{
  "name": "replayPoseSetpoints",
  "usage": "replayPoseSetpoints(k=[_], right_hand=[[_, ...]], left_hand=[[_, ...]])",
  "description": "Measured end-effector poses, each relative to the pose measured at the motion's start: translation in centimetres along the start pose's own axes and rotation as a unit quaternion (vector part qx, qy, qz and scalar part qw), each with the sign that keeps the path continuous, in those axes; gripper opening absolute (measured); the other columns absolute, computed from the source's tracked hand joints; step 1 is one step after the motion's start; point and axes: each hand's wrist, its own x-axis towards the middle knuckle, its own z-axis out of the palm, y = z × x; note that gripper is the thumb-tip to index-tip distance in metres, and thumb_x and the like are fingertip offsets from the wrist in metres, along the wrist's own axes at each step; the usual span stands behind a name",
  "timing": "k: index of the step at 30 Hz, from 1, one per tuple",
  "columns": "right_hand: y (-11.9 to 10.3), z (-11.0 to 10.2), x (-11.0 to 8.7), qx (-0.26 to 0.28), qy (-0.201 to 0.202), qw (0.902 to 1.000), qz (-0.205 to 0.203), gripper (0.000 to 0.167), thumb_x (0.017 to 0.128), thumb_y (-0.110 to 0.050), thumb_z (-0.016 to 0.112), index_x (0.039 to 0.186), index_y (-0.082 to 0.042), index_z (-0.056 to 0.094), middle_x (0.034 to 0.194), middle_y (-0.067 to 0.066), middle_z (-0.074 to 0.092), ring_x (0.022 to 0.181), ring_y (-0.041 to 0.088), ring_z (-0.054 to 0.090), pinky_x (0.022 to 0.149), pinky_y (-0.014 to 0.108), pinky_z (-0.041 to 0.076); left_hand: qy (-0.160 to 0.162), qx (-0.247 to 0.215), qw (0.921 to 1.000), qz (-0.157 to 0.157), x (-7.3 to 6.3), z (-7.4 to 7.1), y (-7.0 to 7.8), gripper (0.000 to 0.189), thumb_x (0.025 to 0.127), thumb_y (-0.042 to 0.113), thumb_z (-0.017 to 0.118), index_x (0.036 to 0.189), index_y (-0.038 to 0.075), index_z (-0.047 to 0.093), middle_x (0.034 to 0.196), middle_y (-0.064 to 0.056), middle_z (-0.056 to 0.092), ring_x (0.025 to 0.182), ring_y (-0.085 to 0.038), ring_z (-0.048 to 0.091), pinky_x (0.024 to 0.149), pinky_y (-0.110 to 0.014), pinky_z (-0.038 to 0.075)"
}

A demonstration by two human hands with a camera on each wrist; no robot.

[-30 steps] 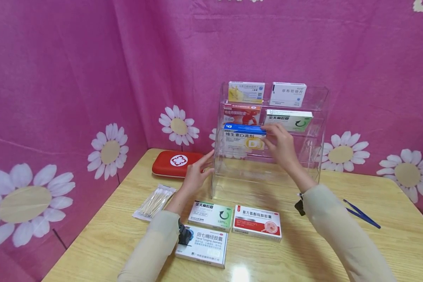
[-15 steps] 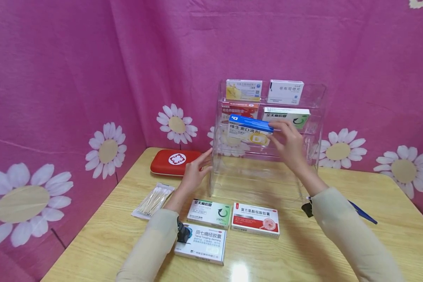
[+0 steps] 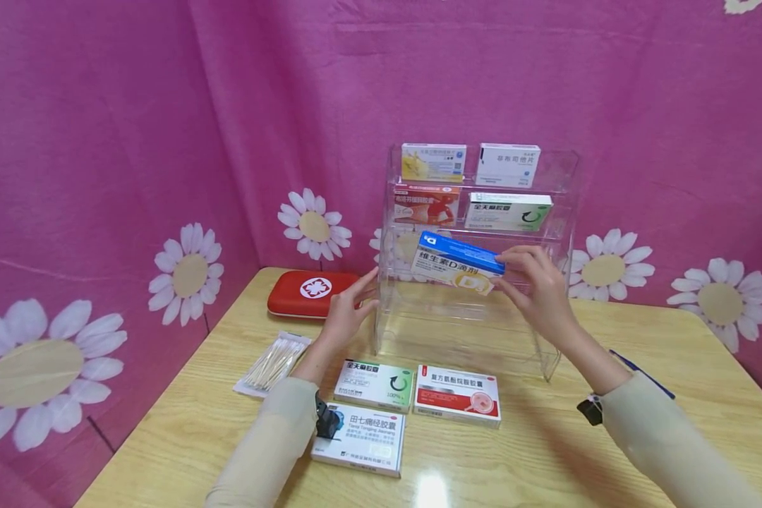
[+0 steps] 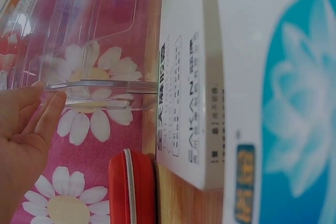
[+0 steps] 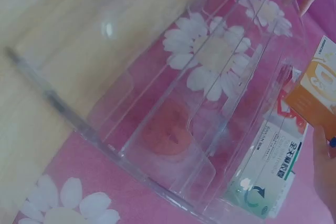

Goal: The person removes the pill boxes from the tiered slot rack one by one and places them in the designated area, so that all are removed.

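Note:
My right hand (image 3: 540,289) pinches the right end of a blue, white and yellow vitamin D box (image 3: 454,262). The box tilts down to its right, in front of a clear plastic tiered rack (image 3: 476,317). In the right wrist view, the box's orange side (image 5: 312,90) shows beside part of the hand (image 5: 326,177). My left hand (image 3: 345,310) rests its straight fingers at the rack's left side. From the left wrist, that hand (image 4: 23,140) appears with its fingertips at the clear edge. Two boxes on the top tier, a white-yellow one (image 3: 433,162) and a white one (image 3: 508,165), stand upright.
Below them stand a red box (image 3: 425,206) and a green-white box (image 3: 509,213). On the table lie a green-white box (image 3: 372,384), a red-white box (image 3: 457,394), a white-blue box (image 3: 358,441), cotton swabs (image 3: 273,363), a red case (image 3: 311,293) and a blue tool (image 3: 641,374), partly hidden.
The vitamin D box has come away from the rack's left side, toward me and to the right, and tilted. My right hand moved with it; the left hand stays at the rack's side.

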Motion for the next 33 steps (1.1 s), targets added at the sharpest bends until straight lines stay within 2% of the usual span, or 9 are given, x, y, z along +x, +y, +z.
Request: replayPoseSetpoints(k=[6, 12, 17, 20, 25, 29, 33], right_hand=[[-1.6, -1.1, -2.0, 0.056, -0.043, 0.9974, -0.012, 0.044, 0.064, 0.02, 0.078, 0.105, 0.006, 0.067, 0.104, 0.018, 0.062, 0.101, -0.011, 0.056, 0.084, 0.003, 0.05], [-3.1, -2.0, -4.5, 0.072, -0.101, 0.9922, -0.016, 0.051, 0.059, 0.021, 0.08, 0.105, 0.001, 0.067, 0.105, 0.014, 0.063, 0.103, -0.01, 0.058, 0.082, 0.006, 0.053], [-4.3, -3.1, -6.4, 0.113, -0.16, 0.9806, 0.012, 0.047, 0.065, 0.02, 0.077, 0.105, -0.001, 0.065, 0.106, 0.01, 0.061, 0.106, -0.01, 0.056, 0.079, 0.011, 0.056], [-4.9, -3.5, -7.5, 0.134, -0.182, 0.9738, 0.023, 0.047, 0.067, 0.019, 0.076, 0.105, -0.005, 0.065, 0.108, 0.006, 0.06, 0.106, -0.007, 0.056, 0.077, 0.014, 0.058], [-5.7, -4.0, -9.2, 0.15, -0.207, 0.9665, 0.023, 0.048, 0.069, 0.016, 0.077, 0.108, -0.01, 0.064, 0.108, 0.002, 0.061, 0.105, -0.004, 0.058, 0.074, 0.016, 0.06], [-5.9, -4.0, -10.9, 0.166, -0.221, 0.9608, 0.021, 0.046, 0.071, 0.013, 0.077, 0.108, -0.01, 0.064, 0.106, 0.003, 0.061, 0.104, -0.002, 0.06, 0.071, 0.018, 0.06], [-6.1, -4.0, -12.2, 0.182, -0.243, 0.9519, 0.041, 0.04, 0.075, 0.009, 0.076, 0.108, -0.009, 0.063, 0.105, 0.005, 0.06, 0.104, -0.004, 0.058, 0.069, 0.02, 0.061]], left_hand=[[0.002, -0.011, 0.9999, 0.003, 0.0, 0.0, -0.1, 0.061, 0.085, -0.009, 0.067, 0.142, 0.006, 0.051, 0.132, -0.023, 0.061, 0.113, -0.038, 0.066, 0.095, -0.048, 0.055], [-0.003, -0.009, 1.0, 0.004, 0.1, 0.0, -0.1, 0.063, 0.085, -0.009, 0.067, 0.143, 0.006, 0.049, 0.132, -0.023, 0.061, 0.114, -0.039, 0.065, 0.095, -0.05, 0.054], [-0.007, -0.005, 1.0, -0.005, 0.1, 0.0, 0.0, 0.063, 0.086, -0.007, 0.067, 0.144, 0.008, 0.049, 0.133, -0.022, 0.061, 0.116, -0.038, 0.065, 0.096, -0.049, 0.054], [-0.008, -0.007, 0.9999, -0.006, 0.1, 0.0, -0.1, 0.062, 0.086, -0.008, 0.066, 0.144, 0.008, 0.049, 0.133, -0.022, 0.061, 0.116, -0.038, 0.065, 0.096, -0.049, 0.054], [-0.007, -0.006, 0.9999, -0.004, 0.1, 0.0, -0.1, 0.062, 0.086, -0.008, 0.066, 0.143, 0.007, 0.049, 0.133, -0.022, 0.061, 0.115, -0.038, 0.065, 0.096, -0.048, 0.054], [-0.008, 0.001, 1.0, -0.004, 0.1, 0.0, 0.1, 0.063, 0.086, -0.007, 0.066, 0.144, 0.008, 0.049, 0.134, -0.021, 0.06, 0.116, -0.037, 0.065, 0.096, -0.048, 0.054], [-0.009, 0.012, 0.9999, -0.004, 0.0, -0.1, 0.2, 0.064, 0.085, -0.006, 0.067, 0.145, 0.009, 0.048, 0.135, -0.02, 0.06, 0.115, -0.036, 0.065, 0.095, -0.048, 0.055]])
